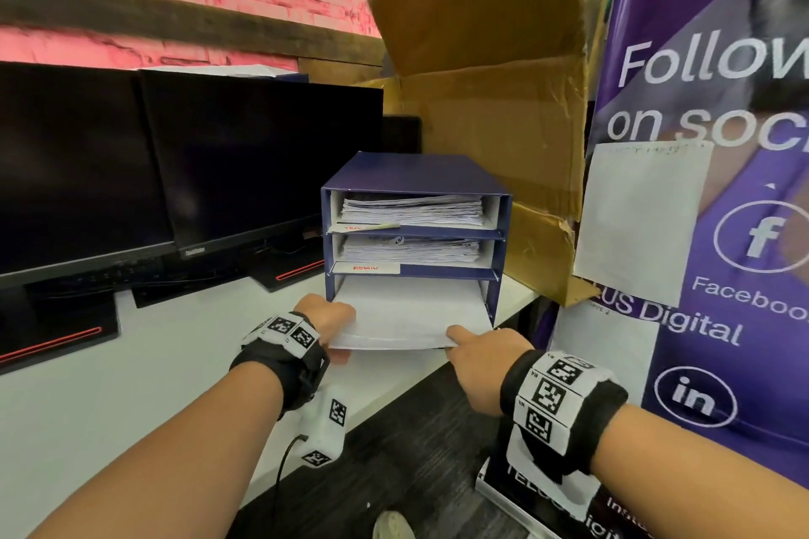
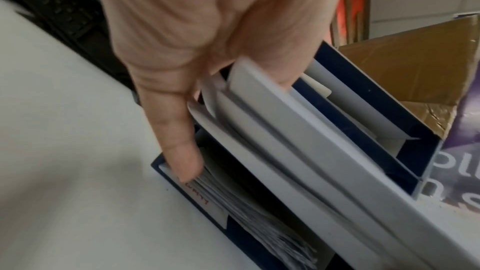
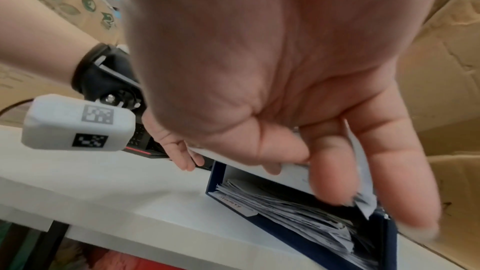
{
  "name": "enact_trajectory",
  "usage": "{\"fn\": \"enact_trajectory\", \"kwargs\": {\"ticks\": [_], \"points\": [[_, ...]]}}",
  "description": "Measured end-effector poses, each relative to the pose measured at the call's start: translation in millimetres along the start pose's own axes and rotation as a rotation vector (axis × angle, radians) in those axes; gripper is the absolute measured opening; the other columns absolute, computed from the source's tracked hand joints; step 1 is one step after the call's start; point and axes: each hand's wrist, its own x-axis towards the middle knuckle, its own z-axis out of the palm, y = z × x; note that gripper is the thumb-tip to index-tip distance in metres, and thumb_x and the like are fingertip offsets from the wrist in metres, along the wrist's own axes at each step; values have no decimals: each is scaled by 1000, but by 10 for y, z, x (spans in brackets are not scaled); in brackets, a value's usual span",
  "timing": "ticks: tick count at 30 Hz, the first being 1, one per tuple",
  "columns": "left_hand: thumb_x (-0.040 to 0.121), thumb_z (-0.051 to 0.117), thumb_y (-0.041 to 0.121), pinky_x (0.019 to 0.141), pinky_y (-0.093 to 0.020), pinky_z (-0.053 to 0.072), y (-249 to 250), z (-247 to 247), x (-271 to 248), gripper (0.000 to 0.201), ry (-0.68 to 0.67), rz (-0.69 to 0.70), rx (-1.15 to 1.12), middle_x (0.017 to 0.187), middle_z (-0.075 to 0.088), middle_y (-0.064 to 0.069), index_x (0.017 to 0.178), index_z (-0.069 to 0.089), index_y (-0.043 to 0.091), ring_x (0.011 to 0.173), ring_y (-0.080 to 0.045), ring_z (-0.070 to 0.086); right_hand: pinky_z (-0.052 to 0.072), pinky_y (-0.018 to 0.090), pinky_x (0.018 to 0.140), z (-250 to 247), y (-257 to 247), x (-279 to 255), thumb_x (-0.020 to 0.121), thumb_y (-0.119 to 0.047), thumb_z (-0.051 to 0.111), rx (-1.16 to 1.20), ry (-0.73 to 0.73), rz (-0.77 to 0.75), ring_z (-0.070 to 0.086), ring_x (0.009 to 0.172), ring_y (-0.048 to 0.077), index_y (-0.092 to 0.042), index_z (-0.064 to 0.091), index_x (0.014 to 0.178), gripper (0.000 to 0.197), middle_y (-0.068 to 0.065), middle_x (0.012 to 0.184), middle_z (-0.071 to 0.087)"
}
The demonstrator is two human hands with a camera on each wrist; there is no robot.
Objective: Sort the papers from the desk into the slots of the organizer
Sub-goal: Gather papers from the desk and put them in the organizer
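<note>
A blue three-slot organizer (image 1: 416, 173) stands on the white desk (image 1: 131, 385). Its top and middle slots hold stacks of printed papers (image 1: 411, 210). Both hands hold a white paper stack (image 1: 407, 315) with its far end inside the bottom slot. My left hand (image 1: 330, 319) grips the stack's near left corner; my right hand (image 1: 464, 341) pinches the near right corner, thumb on top. In the left wrist view the left hand (image 2: 221, 89) holds the white stack (image 2: 298, 151). In the right wrist view the right hand (image 3: 337, 171) holds it above papers (image 3: 298, 213) lying in that slot.
Two dark monitors (image 1: 240, 153) stand left of the organizer. An open cardboard box (image 1: 490, 79) rises close behind and to its right. A purple banner (image 1: 722, 341) with a white sheet (image 1: 639, 219) stuck on it walls off the right side. Dark floor lies below the desk edge.
</note>
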Motion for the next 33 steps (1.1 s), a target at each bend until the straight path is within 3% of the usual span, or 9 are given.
{"fn": "enact_trajectory", "kwargs": {"ticks": [4,7,10,14,19,25,28,31,33], "points": [[81,63,13,55,-28,55,9,20,34,16,63,-20,169,69,58,-12,78,53,1,63,-29,62,48,36,66,-38,94,-30,85,-19,54,81,5,-24,54,72,25,-12,56,121,37,2,133,38],[85,66,20,63,-27,41,-3,28,110,29,114,-15,250,67,47,-4,71,45,8,58,-17,48,53,38,84,-55,228,-1,79,-15,51,395,142,-33,62,93,24,-19,70,95,25,0,115,62],[85,68,23,71,-29,45,-42,39,187,23,68,-11,321,79,53,-7,77,55,5,70,-21,52,53,39,87,-74,425,127,78,-12,52,827,412,124,65,91,25,-20,69,62,24,6,90,73],[76,76,18,85,-39,52,-102,-50,203,45,54,40,286,89,57,-13,110,62,-7,81,-27,54,54,37,77,-51,579,259,83,-7,49,937,550,343,64,83,33,-3,67,72,22,17,82,69],[80,72,17,97,-45,49,-176,-248,160,47,-7,60,351,109,63,-21,118,59,-7,107,-37,61,43,28,73,148,600,524,92,-20,45,971,304,463,54,83,30,-3,58,90,21,15,92,60],[82,71,18,70,-35,57,-313,-430,26,41,-247,-54,419,107,66,-16,118,59,0,88,-25,63,52,36,80,429,386,794,90,-30,58,1282,256,489,61,99,33,2,44,121,46,16,110,61],[64,82,19,83,-47,56,-381,-493,-14,58,-403,-110,368,110,69,-18,116,62,2,100,-36,66,53,39,86,478,351,829,85,-22,66,1323,326,515,62,99,32,-1,49,118,42,16,113,63],[35,83,46,91,-45,53,-463,-478,156,88,-359,-33,507,108,70,-9,112,63,10,101,-29,67,57,38,74,482,365,771,85,-15,68,1378,295,506,66,86,33,-1,54,112,34,19,106,66],[30,83,55,90,-43,54,-518,-457,262,95,-304,-3,523,108,69,-6,112,61,13,99,-27,67,58,46,81,485,377,707,83,-15,70,1431,234,494,68,89,36,0,58,108,31,19,103,69]]}}
